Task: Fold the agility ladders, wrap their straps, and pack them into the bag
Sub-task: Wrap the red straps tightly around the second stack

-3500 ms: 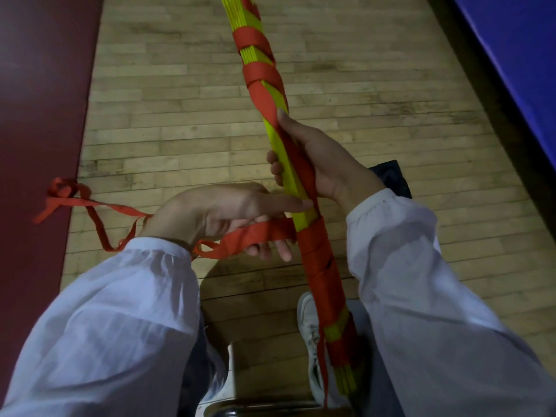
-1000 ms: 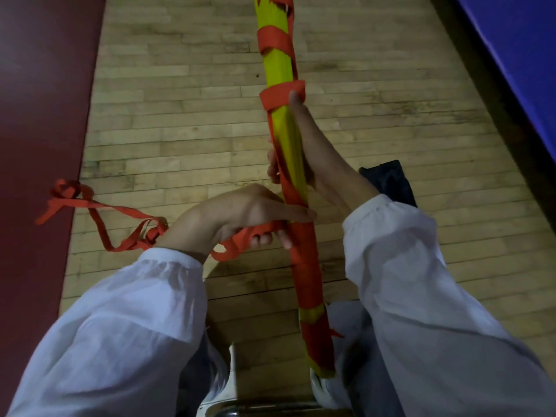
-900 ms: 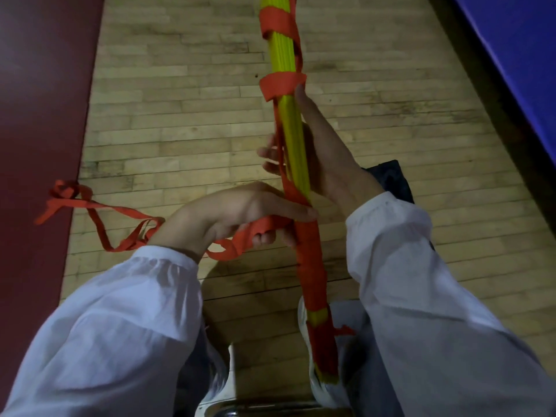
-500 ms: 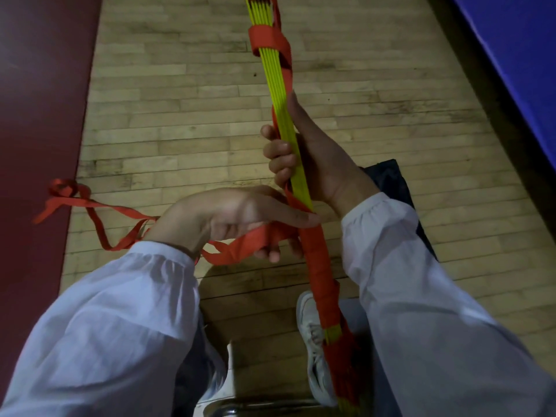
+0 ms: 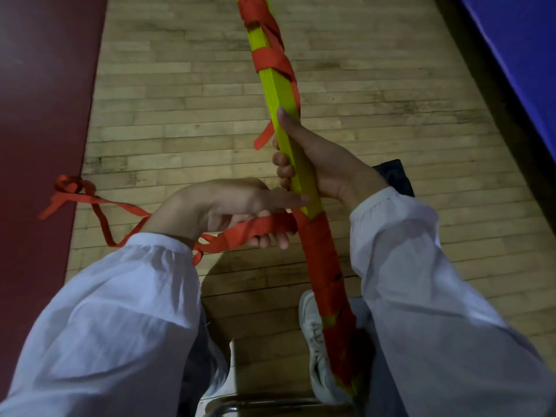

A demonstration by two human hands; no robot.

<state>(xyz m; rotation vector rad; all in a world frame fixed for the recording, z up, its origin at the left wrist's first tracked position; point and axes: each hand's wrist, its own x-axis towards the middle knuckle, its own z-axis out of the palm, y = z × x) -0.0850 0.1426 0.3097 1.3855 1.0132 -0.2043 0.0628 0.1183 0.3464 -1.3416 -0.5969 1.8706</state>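
Note:
A folded agility ladder [image 5: 281, 94], a bundle of yellow rungs, stands nearly upright in front of me. Red strap [image 5: 319, 257] is wound tightly round its lower half and loosely round its top. My right hand [image 5: 319, 164] grips the bare yellow middle, thumb pointing up along it. My left hand [image 5: 228, 206] holds the free red strap [image 5: 252, 231] taut where it leaves the bundle, index finger touching the rungs. The strap's loose tail [image 5: 75, 191] trails left across the floor. A dark bag [image 5: 394, 176] lies behind my right wrist, mostly hidden.
I sit over a wooden gym floor [image 5: 180, 115]. A dark red floor area [image 5: 39, 115] runs along the left, a blue mat [image 5: 517, 55] along the right. My white shoes [image 5: 313, 335] and a metal seat edge [image 5: 255, 407] show at the bottom.
The bundle has been turned in my right hand, so the red wrap has climbed higher up the rungs. My left hand has kept the strap taut in about the same place.

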